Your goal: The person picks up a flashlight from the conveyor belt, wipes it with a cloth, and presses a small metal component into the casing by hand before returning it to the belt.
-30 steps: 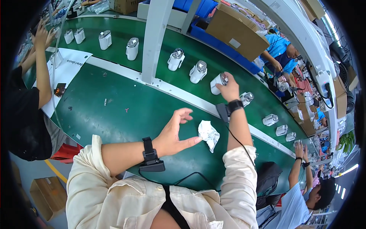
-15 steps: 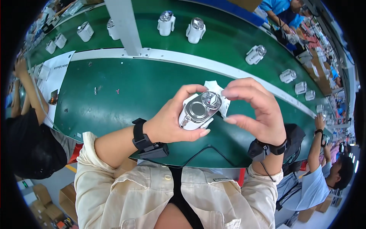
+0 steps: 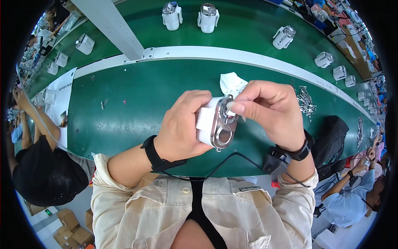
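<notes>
While the left hand (image 3: 181, 126) wraps the white device (image 3: 205, 124), right hand (image 3: 273, 112): narrow, thumb and forefinger pinched at its shiny face (image 3: 224, 133); whether they grip anything cannot be told.
Step in hand: apparently fingertip work on that face.
Next move: seems to call for a firm left hold and a fine right pinch.
White device: tilted above the tabletop (image 3: 145, 95), between both hands.
Crumpled white cloth (image 3: 232, 83): just beyond the white device.

— Looking from where?
— Worn on the head, left of a side-by-side pair, facing down over the green workbench (image 3: 141, 99).
— How near?
— Close above left hand (image 3: 180, 122) and right hand (image 3: 275, 112), wide enough to bend the white rail (image 3: 186, 51).
</notes>
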`<action>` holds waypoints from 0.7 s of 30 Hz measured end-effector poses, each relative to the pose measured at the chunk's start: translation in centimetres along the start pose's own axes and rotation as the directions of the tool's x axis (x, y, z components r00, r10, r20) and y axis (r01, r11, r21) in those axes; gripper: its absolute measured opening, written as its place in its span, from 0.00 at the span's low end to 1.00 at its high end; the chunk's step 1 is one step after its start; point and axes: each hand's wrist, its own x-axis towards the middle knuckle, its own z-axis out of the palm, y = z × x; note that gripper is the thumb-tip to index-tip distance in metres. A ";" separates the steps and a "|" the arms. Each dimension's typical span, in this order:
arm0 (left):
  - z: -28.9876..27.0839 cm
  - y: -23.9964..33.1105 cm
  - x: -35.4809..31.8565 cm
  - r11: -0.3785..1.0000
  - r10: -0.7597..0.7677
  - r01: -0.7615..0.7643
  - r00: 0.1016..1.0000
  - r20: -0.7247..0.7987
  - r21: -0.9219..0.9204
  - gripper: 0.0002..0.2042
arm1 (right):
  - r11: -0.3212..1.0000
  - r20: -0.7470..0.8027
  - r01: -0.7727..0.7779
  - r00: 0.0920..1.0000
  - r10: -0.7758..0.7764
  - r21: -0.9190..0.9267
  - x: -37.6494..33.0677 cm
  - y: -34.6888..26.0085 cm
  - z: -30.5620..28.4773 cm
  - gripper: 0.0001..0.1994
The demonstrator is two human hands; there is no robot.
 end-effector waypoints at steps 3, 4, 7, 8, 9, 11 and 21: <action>0.5 -1.0 -0.2 0.998 0.023 -0.021 0.999 -0.040 0.057 0.39 | 0.998 -0.119 0.067 0.991 -0.066 0.003 0.0 0.8 1.4 0.04; 0.6 -1.3 -0.2 0.996 0.037 -0.032 0.997 -0.063 0.086 0.38 | 0.995 -0.176 0.101 0.979 -0.100 -0.003 0.1 1.1 1.6 0.03; 0.9 -1.8 -0.1 0.997 0.036 -0.029 0.995 -0.094 0.076 0.39 | 0.954 -0.193 0.229 0.944 -0.266 -0.194 0.3 1.8 2.0 0.03; 1.0 -1.9 0.0 0.997 0.037 -0.030 0.993 -0.112 0.067 0.39 | 0.913 -0.191 0.284 0.918 -0.347 -0.293 0.3 2.0 2.0 0.04; 1.1 -1.9 0.1 0.997 0.039 -0.032 0.994 -0.107 0.067 0.39 | 0.914 -0.195 0.284 0.917 -0.347 -0.291 0.4 2.3 2.0 0.04; 1.4 -1.9 0.1 0.998 0.021 -0.013 0.993 -0.117 0.068 0.39 | 0.907 -0.206 0.318 0.902 -0.379 -0.275 0.4 3.3 2.1 0.06; 1.8 -1.6 0.5 0.998 -0.060 0.060 0.998 0.005 -0.032 0.38 | 0.950 -0.109 0.178 0.982 -0.154 0.258 1.5 3.6 0.5 0.11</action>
